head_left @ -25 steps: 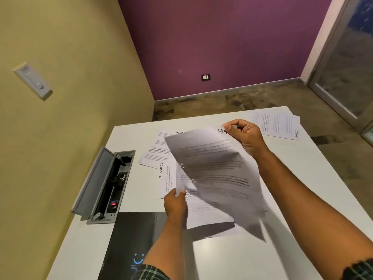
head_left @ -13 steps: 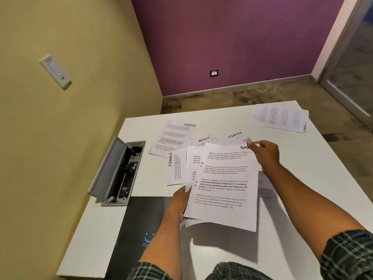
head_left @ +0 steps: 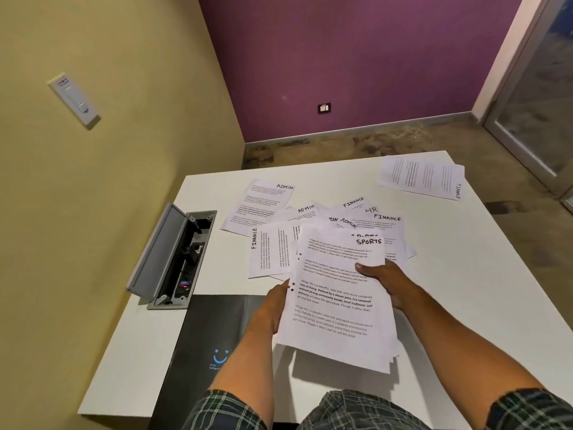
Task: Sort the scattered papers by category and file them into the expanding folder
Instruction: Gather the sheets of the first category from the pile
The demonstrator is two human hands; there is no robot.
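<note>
White SPORTS stack [head_left: 336, 305] sits in both hands, left hand [head_left: 274, 302] & right hand [head_left: 387, 282] gripping its edges; we keep it off the worktop [head_left: 465, 274] so categories stay apart.

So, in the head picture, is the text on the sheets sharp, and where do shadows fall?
Head view: the SPORTS stack held by both hands is sharp, with readable headings and bold lines; its shadow falls on the table under its near edge. The far FINANCE sheet is softer, its body text unreadable. The wide lens bends the walls and table edges. No strong glare on the paper.
</note>
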